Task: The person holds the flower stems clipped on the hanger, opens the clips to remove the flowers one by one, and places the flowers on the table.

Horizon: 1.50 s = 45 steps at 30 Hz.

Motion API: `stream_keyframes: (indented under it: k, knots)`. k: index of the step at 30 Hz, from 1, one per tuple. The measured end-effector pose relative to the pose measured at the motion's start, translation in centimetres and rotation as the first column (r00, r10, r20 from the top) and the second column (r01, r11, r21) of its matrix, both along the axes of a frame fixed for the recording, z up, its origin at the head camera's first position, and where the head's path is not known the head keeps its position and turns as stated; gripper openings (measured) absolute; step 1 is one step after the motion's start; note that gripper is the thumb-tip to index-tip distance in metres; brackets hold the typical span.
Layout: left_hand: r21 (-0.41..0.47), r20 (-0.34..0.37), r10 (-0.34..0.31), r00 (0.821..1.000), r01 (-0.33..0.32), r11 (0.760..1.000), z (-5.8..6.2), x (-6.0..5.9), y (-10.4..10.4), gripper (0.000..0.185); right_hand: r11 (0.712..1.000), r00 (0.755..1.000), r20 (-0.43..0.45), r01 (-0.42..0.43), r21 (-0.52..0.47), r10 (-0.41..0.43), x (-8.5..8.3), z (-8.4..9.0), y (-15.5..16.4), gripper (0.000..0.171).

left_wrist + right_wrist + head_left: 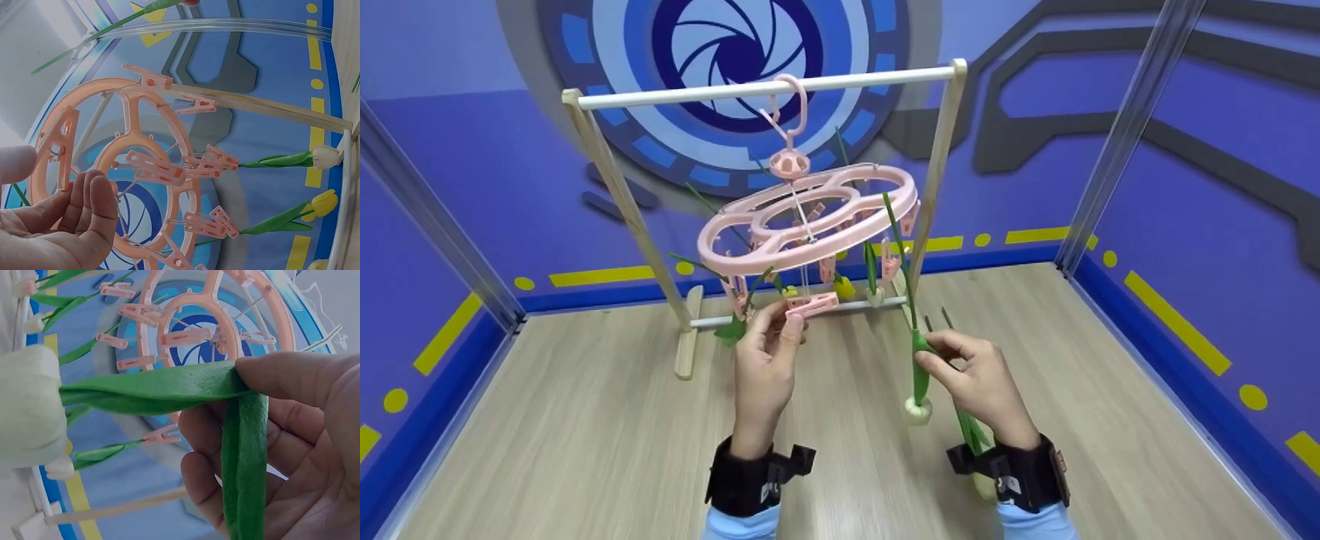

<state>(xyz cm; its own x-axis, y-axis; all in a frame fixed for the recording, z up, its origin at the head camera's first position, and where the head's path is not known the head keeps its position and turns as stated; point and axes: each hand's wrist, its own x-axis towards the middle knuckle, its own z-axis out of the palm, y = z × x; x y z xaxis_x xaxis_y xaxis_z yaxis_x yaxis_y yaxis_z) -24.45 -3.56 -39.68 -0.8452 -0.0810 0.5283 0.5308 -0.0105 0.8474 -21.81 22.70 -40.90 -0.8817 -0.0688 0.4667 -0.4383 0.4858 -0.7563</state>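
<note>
A pink round clip hanger [787, 262] hangs tilted by its hook from a rack's white rod. My left hand [765, 356] pinches one of its pink clothespins [812, 302] between thumb and fingers, below the ring; that clothespin [66, 143] stands close to the camera in the left wrist view. To the right, my right hand [971, 367] pinches an artificial white tulip [28, 408] by its green leaves [163, 388]. The bloom points down and the long stem [901, 262] rises past the ring's right side. Other clothespins hold a white tulip [326, 157] and a yellow tulip [322, 203], blooms downward.
The rack has wooden side posts [619, 187] and a lower white bar [855, 305] close behind my hands. More green stems [971, 427] lie on the wooden table [585, 450] beneath my right wrist. Blue patterned walls [1222, 187] enclose the back and sides.
</note>
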Motion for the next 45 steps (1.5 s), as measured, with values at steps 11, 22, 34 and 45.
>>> stream_keyframes:
  k: [11, 22, 34, 45]
  knots:
    - [-0.004, 0.015, 0.019, 1.000, -0.019, 1.000, -0.1, 0.1, 0.0, 0.031, 0.996, 0.996, 0.031, 0.081, 0.049, -0.082, 0.3, -0.5, 2.0, 0.012]
    - [-0.043, 0.019, 0.056, 0.998, -0.055, 0.998, -0.3, 0.0, 0.2, 0.030, 0.994, 0.992, 0.080, 0.095, 0.053, -0.099, 0.3, -0.9, 3.5, 0.011]
    - [-0.397, -0.112, 0.290, 0.951, -0.310, 0.864, -1.1, -0.4, 0.8, 0.034, 0.983, 0.984, 0.077, 0.153, 0.103, -0.161, -0.3, -1.3, 4.8, 0.009]
    - [-0.483, -0.134, 0.310, 0.941, -0.335, 0.809, -1.6, -0.6, 1.2, 0.036, 0.968, 0.967, 0.120, 0.205, 0.146, -0.223, 0.1, -1.6, 5.4, 0.015]
